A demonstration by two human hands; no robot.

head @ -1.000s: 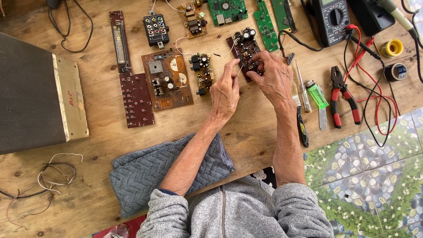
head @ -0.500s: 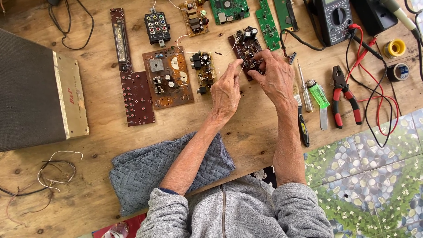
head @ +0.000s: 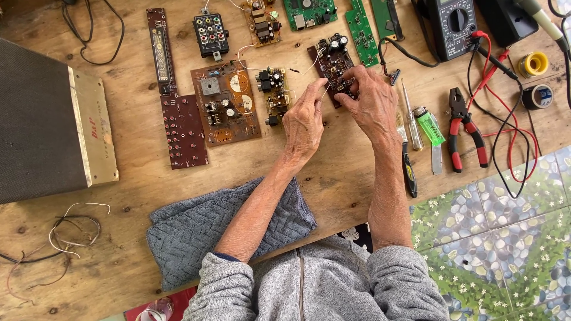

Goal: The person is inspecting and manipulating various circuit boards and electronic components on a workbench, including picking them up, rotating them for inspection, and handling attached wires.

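Circuit board (head: 333, 59), dark reddish-brown, studded with black capacitors, lies on the wooden tabletop (head: 143, 196) just beyond both hands. Right hand (head: 372, 104) covers the board's near end, fingers curled down onto it, gripping its edge. Left hand (head: 303, 122) sits just beside it, thumb and forefinger pinched shut on a thin white wire (head: 325, 90) at the board's near left corner.

Left of the hands: small tan board (head: 273, 92) with black parts, then a larger brown board (head: 226, 102), then a long dark-red strip board (head: 175, 95). Green boards (head: 309, 12) along the far edge. Right of the right hand: screwdriver (head: 406, 148), green lighter (head: 430, 126), red-handled pliers (head: 467, 128), multimeter (head: 453, 27) with red and black leads. Grey folded cloth (head: 190, 235) under the left forearm. Dark speaker-like box (head: 41, 119) at far left; loose wires (head: 65, 232) near it.
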